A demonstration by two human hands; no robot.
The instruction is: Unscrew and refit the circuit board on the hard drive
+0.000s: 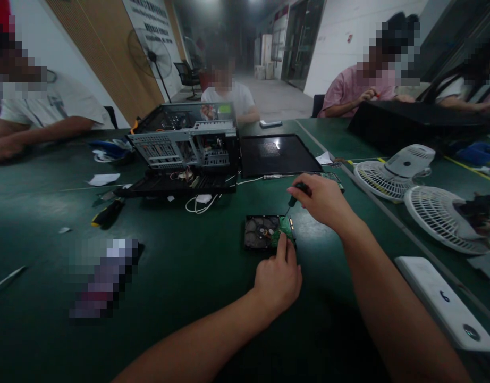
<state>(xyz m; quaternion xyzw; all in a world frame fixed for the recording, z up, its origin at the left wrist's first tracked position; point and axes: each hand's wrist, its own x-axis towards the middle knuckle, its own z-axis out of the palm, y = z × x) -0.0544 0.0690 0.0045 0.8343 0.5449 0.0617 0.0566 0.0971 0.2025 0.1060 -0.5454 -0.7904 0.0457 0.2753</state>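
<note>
A hard drive lies flat on the green table, its green circuit board facing up at the right end. My left hand holds the drive down, with fingertips pressed on the board's near edge and the other fingers curled. Closed round the dark handle of a screwdriver, my right hand is above the drive's far right corner. The screwdriver's shaft slants down to the board; whether its tip sits in a screw is too small to tell.
An opened computer case stands behind the drive, with a black side panel beside it. Pliers and a blurred-out phone lie left. White fan parts and a white panel lie right. Several people sit around the table.
</note>
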